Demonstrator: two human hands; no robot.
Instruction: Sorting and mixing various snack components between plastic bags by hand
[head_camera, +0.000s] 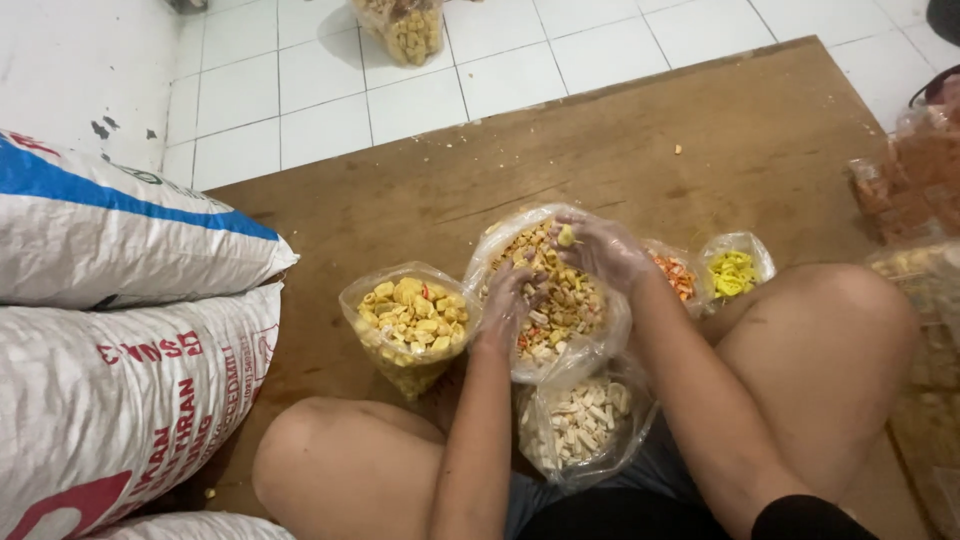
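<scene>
A person sits cross-legged on a brown wooden board, both hands in clear plastic gloves, working over a large clear bag of mixed crackers that stands open between the knees. Five open bags show around that spot: the mixed bag itself; a bag of round yellow crackers touching its left side; a bag of pale stick-shaped crackers just below it, nearer the body; a bag of orange crackers to its right, largely hidden behind the right forearm; and a small bag of bright yellow curly crackers farther right. A sixth bag of yellow snacks stands well beyond the mixed bag on the white tiled floor, cut off by the frame's top edge. The left hand sits inside the mixed bag's mouth, fingers curled down into the crackers; what they grip is hard to make out. The right hand hovers over the bag's upper rim, fingers narrowed in a pinch around one small yellow piece at their tips. Left of the mixed bag, two white woven sacks lie stacked, a third barely visible below. Right of it, more packaged snacks blur at the frame's edge.
</scene>
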